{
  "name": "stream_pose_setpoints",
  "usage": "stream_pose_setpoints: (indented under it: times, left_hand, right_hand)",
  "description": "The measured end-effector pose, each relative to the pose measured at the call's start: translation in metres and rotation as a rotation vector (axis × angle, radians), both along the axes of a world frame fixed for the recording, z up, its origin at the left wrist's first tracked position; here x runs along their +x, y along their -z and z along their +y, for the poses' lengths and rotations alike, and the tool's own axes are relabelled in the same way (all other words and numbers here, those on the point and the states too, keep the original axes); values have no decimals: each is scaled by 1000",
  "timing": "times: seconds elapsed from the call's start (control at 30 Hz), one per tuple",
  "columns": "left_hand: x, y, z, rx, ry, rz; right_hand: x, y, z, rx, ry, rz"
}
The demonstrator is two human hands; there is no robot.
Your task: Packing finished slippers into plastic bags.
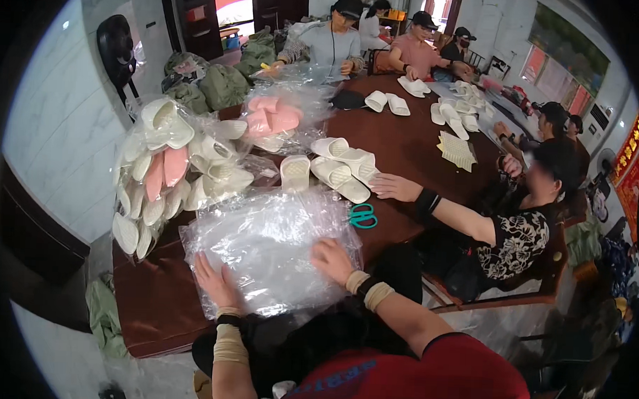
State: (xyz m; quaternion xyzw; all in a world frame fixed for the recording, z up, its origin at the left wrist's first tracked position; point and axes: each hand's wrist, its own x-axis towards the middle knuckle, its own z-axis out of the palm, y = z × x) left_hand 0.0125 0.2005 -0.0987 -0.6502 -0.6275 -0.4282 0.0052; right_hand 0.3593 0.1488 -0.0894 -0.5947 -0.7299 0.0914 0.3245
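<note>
A stack of clear plastic bags (262,243) lies on the table in front of me. Flat on its left side rests my left hand (217,280), fingers spread and holding nothing. My right hand (333,262) lies on the right side of the stack, its fingers slightly bent and no object seen in them. Just beyond the bags sit white slippers (294,174), with more white slippers (343,169) to their right. Teal-handled scissors (363,216) lie close to the right edge of the bags.
Bagged white and pink slippers (174,168) are heaped at the left, with bagged pink slippers (273,117) behind. On my right a co-worker's hand (397,187) reaches beside the white slippers. Several people sit around the brown table (399,146). Green sacks (225,87) stand beyond it.
</note>
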Motion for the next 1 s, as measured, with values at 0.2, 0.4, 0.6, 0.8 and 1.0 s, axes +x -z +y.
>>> stream_pose_setpoints:
  times: [0.2,0.4,0.6,0.8,1.0]
  left_hand:
    - [-24,8,-13,-100,-110,-39]
    - [-24,22,-21,-77,-56,173]
    - [-8,35,-10,-62,-55,173]
    - [-44,36,-12,-36,-114,184]
    - [-22,34,-3,-84,-36,146]
  right_hand:
    - [16,8,-12,-110,471,51]
    - [26,14,34,-361,382,707]
    - [28,50,54,-527,240,932]
    - [-4,10,64,-784,-15,1123]
    - [17,-21,68,-1008,-26,1231]
